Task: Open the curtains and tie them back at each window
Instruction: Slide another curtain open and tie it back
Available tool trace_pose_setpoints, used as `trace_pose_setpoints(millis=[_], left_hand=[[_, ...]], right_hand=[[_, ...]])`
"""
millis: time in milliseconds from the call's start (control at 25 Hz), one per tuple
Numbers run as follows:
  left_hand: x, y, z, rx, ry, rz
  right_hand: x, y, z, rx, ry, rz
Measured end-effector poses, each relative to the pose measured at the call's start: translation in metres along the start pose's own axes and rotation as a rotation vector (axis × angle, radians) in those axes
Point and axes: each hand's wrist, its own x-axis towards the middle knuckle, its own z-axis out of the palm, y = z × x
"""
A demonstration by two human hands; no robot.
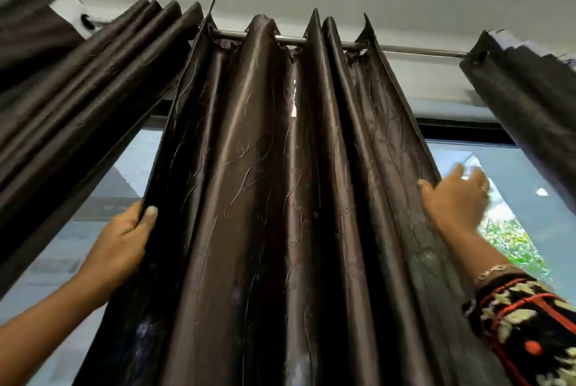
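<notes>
The person's left hand (124,236) pinches the left edge of a dark brown, glossy satin curtain panel (265,167): the thumb lies on the front face and the fingers curl behind the hem. The right hand (455,198) is at the opposite edge, thumb on the front and fingers (473,175) reaching past it towards the window glass (523,208). They are blurred and look spread, so it cannot be told whether they have closed on the cloth.

The panel hangs between the two hands, its folds running straight up from the fingers to a thin silver metal rod (420,50) that lies crosswise above them. Beyond the left fingers, a bunched brown curtain (78,73) slants away, its top touching the panel's at the rod. Beyond the right fingers a further dark curtain (530,98) hangs well apart, with bare rod between.

The coming move probably turns on that crosswise axis: the panel can only slide sideways along the rod. The left hand has the surer hold and the nearer bunch to gather towards. A patterned knitted sleeve (530,323) covers the right forearm.
</notes>
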Motion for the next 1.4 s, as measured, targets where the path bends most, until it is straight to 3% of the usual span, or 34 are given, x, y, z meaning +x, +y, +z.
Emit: trace_pose_setpoints(millis=[80,160,240,400,640,760,840,960,1160,1400], left_hand=[[-0.007,0.025,0.011,-0.172,0.005,0.076],[-0.010,0.039,0.029,-0.239,-0.068,0.126],[-0.013,0.049,0.052,-0.304,-0.174,0.123],[-0.019,0.081,0.122,-0.295,-0.213,0.173],[-0.038,0.167,0.264,-0.041,-0.475,0.277],[-0.061,0.201,0.305,-0.186,-0.539,0.218],[-0.078,0.206,0.314,-0.374,-0.518,0.155],[-0.098,0.189,0.307,-0.484,-0.342,0.033],[-0.127,0.149,0.264,-0.223,-0.161,-0.023],[-0.170,0.122,0.214,-0.060,-0.135,-0.037]], right_hand=[[0.013,0.037,-0.006,-0.050,-0.182,0.120],[0.015,0.060,-0.012,-0.063,-0.315,0.105],[0.012,0.068,-0.015,-0.070,-0.270,0.012],[0.016,0.080,-0.019,-0.037,-0.196,-0.130],[0.038,0.090,-0.028,-0.026,-0.237,-0.295],[0.046,0.105,-0.036,-0.033,-0.236,-0.319],[0.050,0.114,-0.041,-0.036,-0.239,-0.320],[0.050,0.129,-0.046,-0.044,-0.248,-0.314],[0.037,0.144,-0.041,-0.019,-0.296,-0.293],[0.007,0.147,-0.037,0.033,-0.335,-0.302]])
